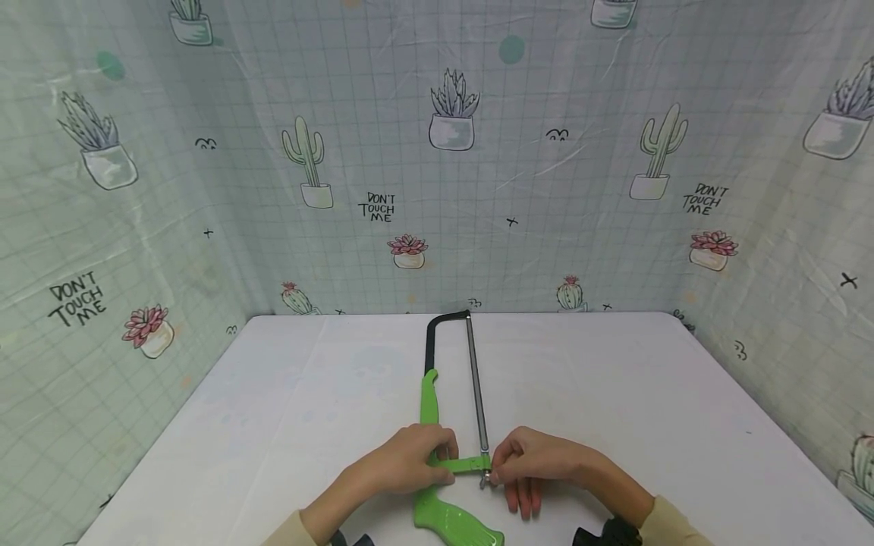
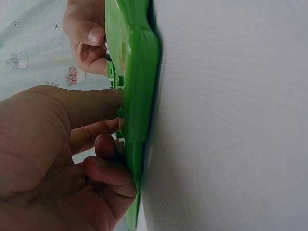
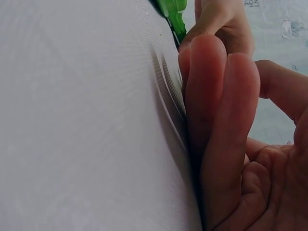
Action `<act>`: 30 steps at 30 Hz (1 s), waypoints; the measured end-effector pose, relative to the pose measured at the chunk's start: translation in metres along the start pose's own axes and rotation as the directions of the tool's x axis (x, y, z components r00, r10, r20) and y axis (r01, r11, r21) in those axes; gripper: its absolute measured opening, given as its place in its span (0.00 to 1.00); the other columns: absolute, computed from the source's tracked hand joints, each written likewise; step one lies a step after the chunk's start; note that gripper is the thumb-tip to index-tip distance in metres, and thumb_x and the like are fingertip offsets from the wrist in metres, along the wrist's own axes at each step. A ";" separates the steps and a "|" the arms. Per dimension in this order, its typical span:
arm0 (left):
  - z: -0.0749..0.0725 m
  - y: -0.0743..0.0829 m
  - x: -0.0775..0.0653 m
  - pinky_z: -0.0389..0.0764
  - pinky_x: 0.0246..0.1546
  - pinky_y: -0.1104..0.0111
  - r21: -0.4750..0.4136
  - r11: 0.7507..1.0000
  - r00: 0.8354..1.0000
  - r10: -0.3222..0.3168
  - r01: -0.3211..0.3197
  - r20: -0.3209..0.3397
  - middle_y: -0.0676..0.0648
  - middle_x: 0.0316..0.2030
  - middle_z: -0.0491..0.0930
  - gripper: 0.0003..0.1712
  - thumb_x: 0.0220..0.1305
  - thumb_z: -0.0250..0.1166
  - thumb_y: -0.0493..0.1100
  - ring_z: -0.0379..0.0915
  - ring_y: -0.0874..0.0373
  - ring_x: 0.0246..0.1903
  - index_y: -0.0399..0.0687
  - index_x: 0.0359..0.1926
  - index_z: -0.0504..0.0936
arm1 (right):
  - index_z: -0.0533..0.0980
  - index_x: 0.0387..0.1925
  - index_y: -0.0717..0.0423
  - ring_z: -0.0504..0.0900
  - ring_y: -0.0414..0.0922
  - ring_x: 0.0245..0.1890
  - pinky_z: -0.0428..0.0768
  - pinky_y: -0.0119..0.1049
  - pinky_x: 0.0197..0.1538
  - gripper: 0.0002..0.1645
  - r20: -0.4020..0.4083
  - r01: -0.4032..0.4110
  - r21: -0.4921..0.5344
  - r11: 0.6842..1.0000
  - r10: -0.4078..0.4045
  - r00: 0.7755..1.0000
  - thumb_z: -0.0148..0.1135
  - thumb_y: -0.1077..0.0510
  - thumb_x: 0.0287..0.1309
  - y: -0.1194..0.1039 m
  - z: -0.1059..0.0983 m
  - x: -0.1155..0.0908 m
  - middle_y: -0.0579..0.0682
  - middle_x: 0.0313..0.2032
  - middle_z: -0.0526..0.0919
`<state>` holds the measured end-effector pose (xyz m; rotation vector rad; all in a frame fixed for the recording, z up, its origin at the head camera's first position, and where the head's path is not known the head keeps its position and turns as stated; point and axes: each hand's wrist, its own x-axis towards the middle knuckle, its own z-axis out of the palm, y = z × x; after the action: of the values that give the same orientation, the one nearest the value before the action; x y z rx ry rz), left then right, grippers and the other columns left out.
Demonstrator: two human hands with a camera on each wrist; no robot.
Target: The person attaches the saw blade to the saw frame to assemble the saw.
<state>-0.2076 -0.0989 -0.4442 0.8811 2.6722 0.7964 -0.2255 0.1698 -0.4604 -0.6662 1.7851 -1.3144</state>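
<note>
A hacksaw (image 1: pixel 429 402) with a green handle, a black front bow and a grey blade lies flat on the white table. My left hand (image 1: pixel 415 459) grips its green frame where the short cross arm branches off; thumb and fingers press on the green frame (image 2: pixel 139 62) in the left wrist view. At the near end of the blade (image 1: pixel 476 387), my right hand (image 1: pixel 529 464) pinches at the small metal wing nut (image 1: pixel 485 481) with thumb and forefinger. Its other fingers (image 3: pixel 207 91) rest near the tabletop, hiding the nut from the right wrist camera.
The white table (image 1: pixel 328 394) stretches around the saw on all sides. A cactus-print cloth (image 1: pixel 369 152) hangs behind it and along both sides. Dark wrist straps (image 1: pixel 608 533) show at the lower edge, by the sleeves.
</note>
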 end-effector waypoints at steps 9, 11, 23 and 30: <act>0.000 -0.001 0.000 0.75 0.38 0.73 0.001 1.000 1.000 0.002 -0.002 -0.001 0.62 0.34 0.81 0.10 0.59 0.76 0.48 0.72 0.71 0.34 0.58 0.41 0.84 | 0.80 0.39 0.63 0.83 0.34 0.16 0.80 0.28 0.21 0.11 0.021 -0.004 0.014 1.000 0.004 1.000 0.62 0.58 0.65 -0.001 -0.001 0.000 0.47 0.21 0.85; 0.000 -0.001 0.000 0.75 0.38 0.73 0.008 1.000 1.000 0.004 -0.004 -0.002 0.62 0.34 0.80 0.11 0.59 0.76 0.48 0.72 0.71 0.34 0.58 0.40 0.84 | 0.80 0.39 0.63 0.83 0.34 0.16 0.80 0.28 0.21 0.10 0.024 -0.005 0.014 1.000 0.005 1.000 0.61 0.58 0.65 -0.001 -0.001 0.000 0.47 0.21 0.85; -0.001 -0.001 0.000 0.75 0.40 0.73 0.022 1.000 1.000 0.010 -0.010 -0.007 0.62 0.33 0.80 0.10 0.59 0.76 0.47 0.72 0.71 0.35 0.58 0.40 0.84 | 0.80 0.38 0.63 0.83 0.34 0.17 0.80 0.28 0.21 0.09 0.021 0.003 0.000 1.000 -0.003 1.000 0.60 0.59 0.64 0.001 -0.001 -0.001 0.47 0.21 0.84; -0.002 0.002 0.000 0.74 0.39 0.71 0.029 0.999 1.000 0.020 -0.020 -0.008 0.60 0.34 0.80 0.10 0.58 0.77 0.46 0.72 0.70 0.35 0.57 0.39 0.84 | 0.80 0.39 0.63 0.83 0.35 0.16 0.79 0.28 0.21 0.09 0.020 0.004 -0.005 1.000 -0.004 1.000 0.60 0.60 0.65 0.000 -0.001 -0.001 0.47 0.21 0.84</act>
<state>-0.2075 -0.0989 -0.4413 0.9152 2.6931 0.7691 -0.2262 0.1709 -0.4605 -0.6838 1.7718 -1.3021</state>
